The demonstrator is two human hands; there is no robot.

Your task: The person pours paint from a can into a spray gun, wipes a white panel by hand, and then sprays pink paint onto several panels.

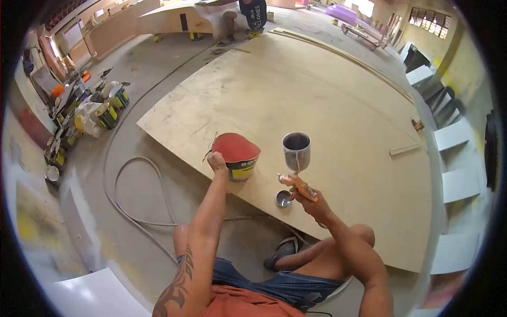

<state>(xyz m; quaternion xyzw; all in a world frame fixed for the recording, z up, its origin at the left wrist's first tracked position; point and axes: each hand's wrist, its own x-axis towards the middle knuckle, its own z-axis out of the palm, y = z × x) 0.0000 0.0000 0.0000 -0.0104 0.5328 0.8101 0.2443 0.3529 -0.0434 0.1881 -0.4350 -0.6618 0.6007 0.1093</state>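
Note:
My left hand [217,161] is closed on the rim of a paint can [243,170], which has a black and yellow label and a bent rim. Red fills the view inside its mouth. My right hand [312,205] grips a spray gun [300,186] with an orange body. On top of the gun sits an uncovered metal cup [297,156], grey inside and streaked on its outside. Just below the gun, a small round metal lid [283,198] lies on the wooden board [338,116].
A hose [119,208] loops over the floor at the left. Used paint cans [107,115] crowd the left wall. Another person [248,16] crouches at the far end. White panels [459,187] line the right side, and a wood strip [405,150] lies on the board.

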